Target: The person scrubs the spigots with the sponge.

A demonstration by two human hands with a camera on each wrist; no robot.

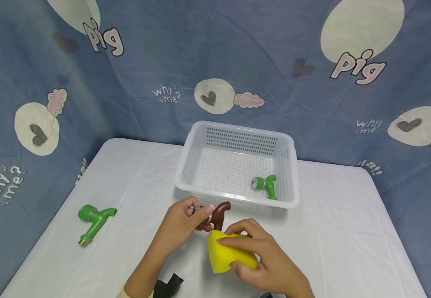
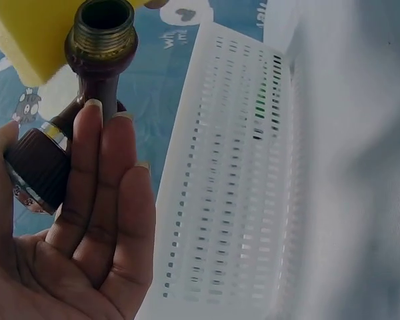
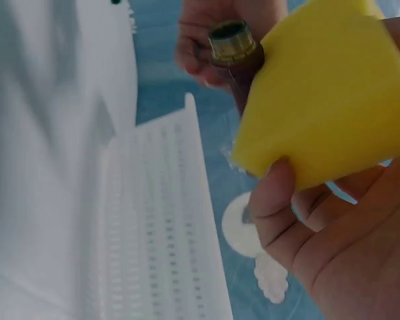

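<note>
My left hand grips a brown faucet by its knob end, between thumb and fingers. In the left wrist view the ribbed brown knob lies by the thumb, and the brass threaded end points toward the camera. A yellow sponge is pinched in my right hand, thumb on one side and fingers on the other. The sponge sits right by the faucet's body and hides part of it in the right wrist view; whether they touch, I cannot tell.
Behind the hands stands a white perforated basket holding a green faucet. Another green faucet lies on the white-covered table at left. A black strap-like piece shows by the left forearm. A blue patterned cloth hangs behind.
</note>
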